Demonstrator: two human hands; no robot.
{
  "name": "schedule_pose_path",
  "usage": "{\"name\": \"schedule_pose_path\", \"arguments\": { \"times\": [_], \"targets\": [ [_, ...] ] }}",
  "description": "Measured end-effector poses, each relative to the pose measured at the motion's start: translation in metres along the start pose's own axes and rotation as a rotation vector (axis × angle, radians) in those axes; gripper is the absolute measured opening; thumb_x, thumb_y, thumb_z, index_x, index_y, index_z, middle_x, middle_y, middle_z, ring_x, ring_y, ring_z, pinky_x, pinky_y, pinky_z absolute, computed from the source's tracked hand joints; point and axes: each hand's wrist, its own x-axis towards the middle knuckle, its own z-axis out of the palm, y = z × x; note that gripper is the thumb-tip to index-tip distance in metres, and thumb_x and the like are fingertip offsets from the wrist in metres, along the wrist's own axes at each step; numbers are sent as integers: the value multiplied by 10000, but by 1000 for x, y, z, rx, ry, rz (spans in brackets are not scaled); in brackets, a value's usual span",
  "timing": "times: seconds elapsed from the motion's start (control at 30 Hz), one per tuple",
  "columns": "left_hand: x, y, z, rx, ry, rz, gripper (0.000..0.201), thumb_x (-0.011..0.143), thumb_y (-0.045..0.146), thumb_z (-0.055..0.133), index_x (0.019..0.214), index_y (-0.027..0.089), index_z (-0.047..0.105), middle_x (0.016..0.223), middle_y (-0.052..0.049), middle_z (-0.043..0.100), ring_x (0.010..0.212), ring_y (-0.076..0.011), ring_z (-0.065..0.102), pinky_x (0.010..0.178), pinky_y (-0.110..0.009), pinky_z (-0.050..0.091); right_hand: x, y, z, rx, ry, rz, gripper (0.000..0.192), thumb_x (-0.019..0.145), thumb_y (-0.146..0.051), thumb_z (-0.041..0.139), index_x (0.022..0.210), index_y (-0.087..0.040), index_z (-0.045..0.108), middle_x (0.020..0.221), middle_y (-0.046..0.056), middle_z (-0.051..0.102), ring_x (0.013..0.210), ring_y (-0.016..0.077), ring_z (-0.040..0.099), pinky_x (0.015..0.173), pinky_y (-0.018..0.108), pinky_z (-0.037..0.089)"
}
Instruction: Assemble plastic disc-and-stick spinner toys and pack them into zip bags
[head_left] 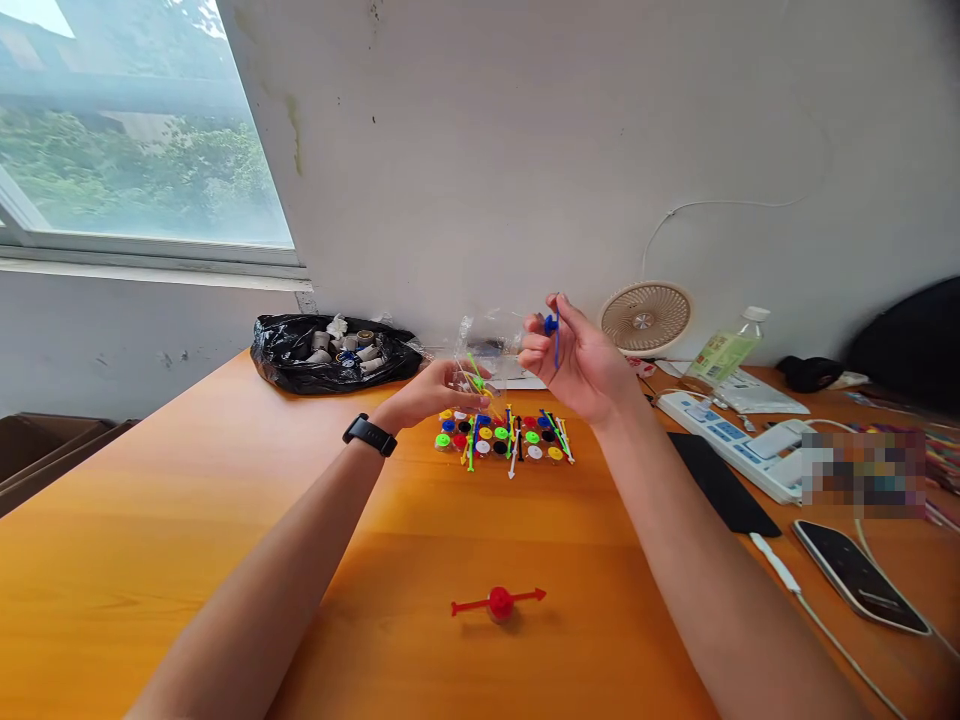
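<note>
My right hand is raised above the table with a blue arrow spinner pinched in its fingers. Lower and to its left, my left hand grips a clear plastic bag. Green and yellow arrow pieces show at its fingers; whether they lie inside the bag I cannot tell. Just beneath both hands is a group of small coloured discs with several arrows among them. Closer to me, a red arrow spinner rests on the wooden table.
A black plastic bag with grey rolls lies back left. Along the right stand a fan, a bottle and a power strip. A black flat slab, a phone-like device and cables lie near my right forearm.
</note>
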Motion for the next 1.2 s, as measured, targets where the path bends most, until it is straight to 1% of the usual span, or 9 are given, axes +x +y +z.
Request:
{"name": "schedule_pose_path", "arguments": {
  "times": [0.1, 0.17, 0.3, 0.4, 0.57, 0.73, 0.87, 1.07, 1.2],
  "targets": [
    [0, -1, -1, 46, -15, -8, 588, 718, 325, 940, 1222, 149, 692, 960, -98, 779, 813, -195, 752, 735, -302, 595, 4, -1, -8, -25, 132, -30, 296, 895, -536, 713, 937, -274, 581, 819, -55, 601, 459, 59, 337, 485, 230, 371],
    [0, -1, -2, 107, -31, -12, 592, 725, 348, 934, 1229, 151, 694, 949, -90, 775, 818, -194, 745, 738, -306, 592, 5, -2, -15, -80, 175, -11, 277, 809, -448, 807, 888, -249, 632, 803, -51, 581, 475, 48, 290, 484, 230, 337],
    [0, -1, -4, 254, -63, -7, 554, 743, 366, 915, 1203, 140, 705, 894, -66, 766, 776, -177, 720, 679, -270, 553, 2, -6, -30, -329, 202, 2, 215, 739, -338, 839, 857, -191, 735, 789, -6, 599, 592, 80, 439, 559, 241, 386],
    [0, -2, -5, 323, -98, 12, 552, 760, 366, 899, 1227, 147, 703, 893, -56, 769, 768, -170, 710, 655, -250, 530, -1, -10, -38, -568, 192, -65, 299, 710, -376, 874, 901, -190, 738, 819, 13, 643, 676, 125, 530, 591, 254, 414],
    [-1, 1, -4, 379, -222, 27, 534, 784, 374, 877, 1254, 178, 719, 1057, -85, 789, 877, -197, 733, 722, -265, 560, -11, -21, -38, -927, 19, -25, 319, 823, -508, 792, 878, -197, 750, 681, 6, 626, 595, 139, 510, 527, 273, 348],
    [-3, 7, -1, 371, -306, 39, 545, 780, 378, 881, 1263, 179, 725, 1062, -90, 795, 849, -199, 741, 681, -249, 551, -18, -31, -35, -1033, -132, -69, 253, 902, -422, 705, 1034, -221, 784, 1026, 60, 713, 806, 181, 633, 676, 298, 473],
    [-3, 11, 1, 384, -341, 43, 498, 805, 368, 863, 1247, 176, 738, 1058, -88, 801, 825, -190, 742, 690, -249, 550, -20, -33, -36, -1086, -180, -27, 336, 878, -371, 722, 1187, -237, 728, 932, 32, 707, 764, 179, 630, 655, 295, 472],
    [-5, 14, 2, 396, -357, 25, 528, 804, 365, 863, 1280, 180, 730, 1060, -89, 797, 851, -204, 742, 679, -248, 556, -21, -37, -34, -1076, -125, -69, 191, 846, -369, 764, 940, -204, 753, 967, 63, 747, 837, 210, 691, 707, 309, 511],
    [-5, 14, 3, 360, -374, 11, 519, 799, 375, 863, 1258, 170, 736, 1026, -91, 797, 821, -202, 744, 667, -254, 566, -20, -37, -33, -1082, -158, -116, 183, 893, -368, 709, 950, -209, 778, 946, 60, 747, 815, 200, 684, 685, 303, 500]
  ]
}}
